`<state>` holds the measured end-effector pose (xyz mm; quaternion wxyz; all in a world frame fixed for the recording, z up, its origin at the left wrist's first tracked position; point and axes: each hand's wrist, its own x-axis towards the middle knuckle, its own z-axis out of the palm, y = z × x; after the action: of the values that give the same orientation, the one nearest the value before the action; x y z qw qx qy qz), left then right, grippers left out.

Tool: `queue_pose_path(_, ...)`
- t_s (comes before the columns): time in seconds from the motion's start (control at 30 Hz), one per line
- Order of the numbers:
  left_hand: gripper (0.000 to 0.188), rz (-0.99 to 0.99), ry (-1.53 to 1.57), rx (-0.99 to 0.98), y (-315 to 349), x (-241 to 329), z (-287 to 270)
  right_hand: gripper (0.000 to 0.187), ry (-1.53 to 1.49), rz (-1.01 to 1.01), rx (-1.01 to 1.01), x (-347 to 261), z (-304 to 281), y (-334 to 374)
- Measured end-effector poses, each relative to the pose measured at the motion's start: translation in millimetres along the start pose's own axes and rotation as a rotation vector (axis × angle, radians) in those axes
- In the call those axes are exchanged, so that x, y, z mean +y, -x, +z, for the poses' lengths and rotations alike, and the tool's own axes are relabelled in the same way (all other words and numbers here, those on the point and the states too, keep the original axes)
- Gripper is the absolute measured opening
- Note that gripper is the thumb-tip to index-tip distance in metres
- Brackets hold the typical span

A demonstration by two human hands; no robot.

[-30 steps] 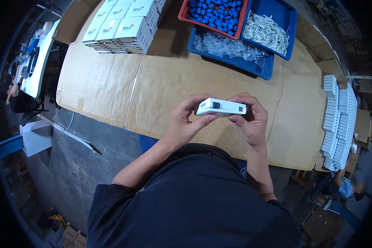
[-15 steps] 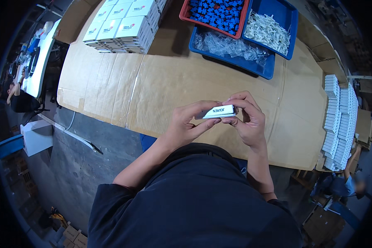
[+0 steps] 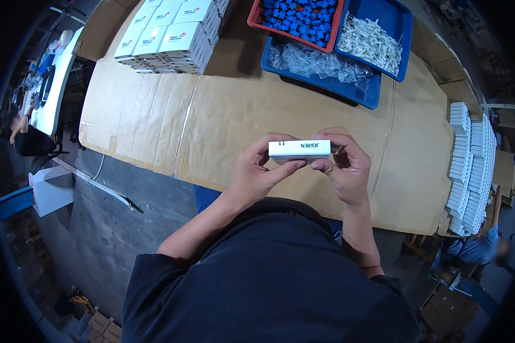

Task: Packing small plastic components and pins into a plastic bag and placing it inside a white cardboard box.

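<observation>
A small flat white box [image 3: 299, 150] with dark print along its narrow side is held level between my two hands, over the near part of the cardboard-covered table. My left hand [image 3: 256, 174] grips its left end, thumb along the lower edge and fingers behind. The right end is pinched by my right hand [image 3: 349, 171], its thumb beneath the near edge and its fingers curled over the back. Part of both hands' fingertips is hidden behind the box.
Cardboard [image 3: 212, 126] covers the table. Stacked white boxes [image 3: 177, 37] stand far left. Far right, a red tray [image 3: 292, 40] of blue pieces and blue trays [image 3: 376, 100] of clear plastic and white parts overlap. White stacks [image 3: 469, 166] line the right edge. Two people are at the sides.
The white box has been turned in my hands; its printed narrow side now shows at full length, where before my fingers covered part of it. My hands have stayed in nearly the same place.
</observation>
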<state>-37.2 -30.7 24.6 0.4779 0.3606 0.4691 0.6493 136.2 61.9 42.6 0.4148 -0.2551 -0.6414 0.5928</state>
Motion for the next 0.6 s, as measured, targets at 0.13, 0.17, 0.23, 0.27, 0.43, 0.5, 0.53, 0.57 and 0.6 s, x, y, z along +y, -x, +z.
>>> queue_pose_path(0.13,0.031,-0.063,0.014,-0.068,3,1,-6,0.038,0.109,0.038,-0.065,-11,-5,1)
queue_pose_path(0.17,0.031,-0.064,0.014,-0.069,4,2,-6,0.038,0.109,0.038,-0.063,-11,-7,2)
queue_pose_path(0.23,0.031,-0.092,-0.036,-0.094,5,4,-5,0.037,0.106,0.018,-0.080,-9,-9,5)
queue_pose_path(0.27,0.031,-0.091,-0.035,-0.094,5,4,-5,0.037,0.106,0.017,-0.080,-7,-10,6)
queue_pose_path(0.43,0.034,-0.146,-0.064,-0.017,1,3,3,0.040,-0.016,0.214,0.025,-7,-7,7)
queue_pose_path(0.5,0.036,-0.133,0.030,0.016,-3,6,10,0.041,-0.058,0.269,0.072,-9,-2,7)
queue_pose_path(0.53,0.037,-0.123,0.125,0.047,-6,8,12,0.041,-0.100,0.325,0.121,-10,-1,7)
queue_pose_path(0.57,0.037,-0.123,0.124,0.046,-5,5,8,0.041,-0.100,0.324,0.122,-10,0,7)
queue_pose_path(0.6,0.037,-0.152,0.109,-0.006,-4,0,1,0.040,-0.147,0.251,0.115,-9,0,7)
